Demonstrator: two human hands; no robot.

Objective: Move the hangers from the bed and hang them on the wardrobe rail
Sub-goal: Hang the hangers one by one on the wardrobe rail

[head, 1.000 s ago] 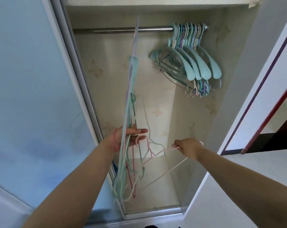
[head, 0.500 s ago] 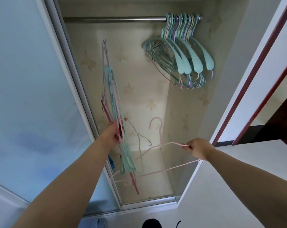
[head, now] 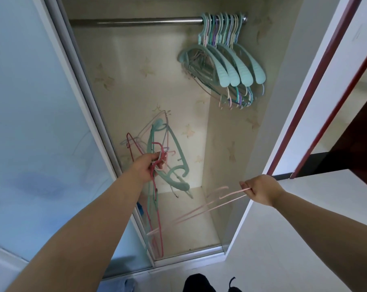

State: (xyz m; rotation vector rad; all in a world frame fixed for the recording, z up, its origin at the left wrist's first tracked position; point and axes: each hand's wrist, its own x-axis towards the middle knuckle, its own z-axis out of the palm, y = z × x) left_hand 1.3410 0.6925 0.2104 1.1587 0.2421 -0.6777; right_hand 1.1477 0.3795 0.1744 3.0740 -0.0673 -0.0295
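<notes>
My left hand [head: 143, 168] grips a tangled bunch of hangers [head: 170, 157], teal, red and pale ones, low in the open wardrobe. In my right hand [head: 260, 189] a single thin pink hanger [head: 212, 204] is pinched by one end; it stretches left and down, apart from the bunch. High above runs the metal wardrobe rail [head: 140, 22]. At its right end hang several teal and pastel hangers [head: 224, 64], packed close together. The bed is out of view.
A pale blue sliding door [head: 31, 123] with a metal frame stands at the left. The wardrobe's right side wall [head: 279, 102] and a red-trimmed white door edge [head: 325, 70] are at the right. A dark shoe [head: 197, 283] shows at the bottom edge.
The bunch in my left hand has tipped down and swung lower. My right hand has pulled the pink hanger free of the bunch, to the right.
</notes>
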